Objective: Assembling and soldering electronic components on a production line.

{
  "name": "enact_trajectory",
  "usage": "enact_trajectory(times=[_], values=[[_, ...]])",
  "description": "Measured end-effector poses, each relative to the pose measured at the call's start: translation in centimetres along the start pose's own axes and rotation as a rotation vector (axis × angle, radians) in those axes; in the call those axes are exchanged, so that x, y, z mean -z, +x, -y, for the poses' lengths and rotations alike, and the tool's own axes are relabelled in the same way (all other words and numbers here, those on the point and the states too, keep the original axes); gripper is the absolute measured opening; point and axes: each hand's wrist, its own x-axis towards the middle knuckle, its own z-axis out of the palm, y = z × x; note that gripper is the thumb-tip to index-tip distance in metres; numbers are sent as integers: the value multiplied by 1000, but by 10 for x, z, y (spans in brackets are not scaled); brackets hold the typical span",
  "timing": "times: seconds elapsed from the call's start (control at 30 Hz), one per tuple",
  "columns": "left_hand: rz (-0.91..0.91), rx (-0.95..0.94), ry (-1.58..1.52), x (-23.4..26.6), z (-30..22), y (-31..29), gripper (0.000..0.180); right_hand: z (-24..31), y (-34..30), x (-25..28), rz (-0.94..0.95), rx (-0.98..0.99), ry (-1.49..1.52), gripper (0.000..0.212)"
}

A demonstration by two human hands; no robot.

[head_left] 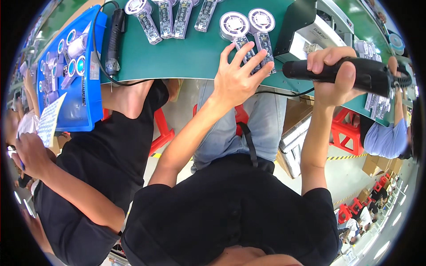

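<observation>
My right hand [335,73] is wrapped round a black electric screwdriver [324,73], held nearly level over the table's near edge. Its thin tip points left, close to the lower end of a handheld device. My left hand [239,80] lies palm down with fingers spread, its fingertips resting on the bodies of two such devices. Each has a round white head and a long body with exposed circuitry: the left device [234,25] and the right device [262,21] lie side by side. The fingers partly cover their bodies. I cannot tell whether the screwdriver's tip touches anything.
Several similar devices [182,20] lie along the green table [177,60]. A second black screwdriver [115,40] with a cable is at the left, beside a blue bin [95,97] of parts. A boxy machine [310,29] stands at the right. A person [84,177] sits close on my left.
</observation>
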Motion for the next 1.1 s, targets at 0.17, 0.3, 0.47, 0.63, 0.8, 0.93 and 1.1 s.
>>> enact_trajectory(times=[0.17,0.3,0.47,0.63,0.8,0.93,1.1], values=[[-6,10,12,-1,0,0,23,1,-10,-9,6,-39,42,50],[2,6,14,-1,0,-1,26,-2,-13,-3,28,-94,215,53],[-18,13,-4,-2,-1,-1,22,-2,-11,-6,-30,-59,143,51],[-38,25,-19,-1,2,2,24,26,17,50,25,49,241,60],[6,74,-68,4,0,0,28,55,56,60,-149,155,-76,28],[48,80,-78,6,1,-1,33,36,63,37,-126,238,-155,27],[62,83,-96,6,1,1,36,20,58,29,-214,332,-90,30]])
